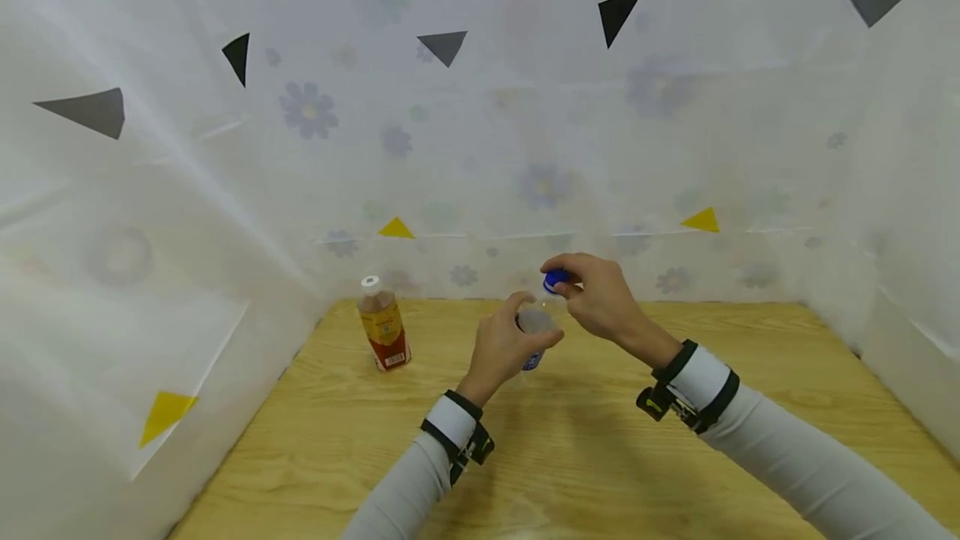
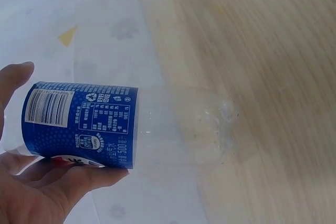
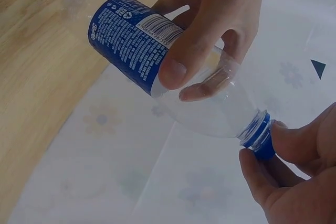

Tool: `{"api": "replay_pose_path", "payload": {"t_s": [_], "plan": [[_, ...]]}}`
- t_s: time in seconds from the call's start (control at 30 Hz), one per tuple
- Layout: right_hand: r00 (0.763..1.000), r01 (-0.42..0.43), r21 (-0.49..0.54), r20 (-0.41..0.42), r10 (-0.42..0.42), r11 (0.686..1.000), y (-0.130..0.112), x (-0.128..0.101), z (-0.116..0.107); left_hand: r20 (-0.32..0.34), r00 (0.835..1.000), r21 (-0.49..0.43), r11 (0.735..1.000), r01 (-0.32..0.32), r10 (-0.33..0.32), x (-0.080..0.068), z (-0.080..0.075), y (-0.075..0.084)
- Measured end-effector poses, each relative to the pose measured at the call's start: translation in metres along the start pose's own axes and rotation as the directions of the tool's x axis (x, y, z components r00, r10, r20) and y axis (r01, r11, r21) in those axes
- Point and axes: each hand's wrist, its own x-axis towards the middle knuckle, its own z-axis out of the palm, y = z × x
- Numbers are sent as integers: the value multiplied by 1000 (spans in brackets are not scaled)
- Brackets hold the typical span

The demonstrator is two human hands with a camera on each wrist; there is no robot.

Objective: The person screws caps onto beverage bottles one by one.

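Note:
A clear plastic bottle (image 2: 81, 124) with a blue printed label tilts above the table in the left wrist view. My left hand (image 1: 501, 347) grips it round the body, thumb on one side and fingers on the other. At the bottle's mouth sits a blue cap (image 3: 264, 148). My right hand (image 1: 602, 300) pinches this cap between thumb and fingers. Through the clear wall of the bottle no drink shows. In the right wrist view, the left thumb lies along the upper edge of the label.
Left of the hands, a bottle of reddish-brown drink (image 1: 385, 325) with a white cap and yellow-red label stands on the wooden table (image 1: 360, 457). White floral sheeting (image 1: 480, 140) with black, grey and yellow triangles hangs behind the table and along its sides.

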Motion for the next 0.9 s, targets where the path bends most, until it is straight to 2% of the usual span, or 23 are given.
{"api": "replay_pose_path", "payload": {"t_s": [0.17,0.6,0.9], "plan": [[1000,-2,17,-7,2,1000,1,-1,0,6,1000,-16,1000,-1,1,0,-1,2],[999,-7,12,48,6,1000,-3,2,-4,9,1000,-13,1000,0,1,0,-1,0],[1000,12,-52,28,-11,999,-4,2,-4,2,1000,-6,1000,-13,13,0,-2,-1]]}}
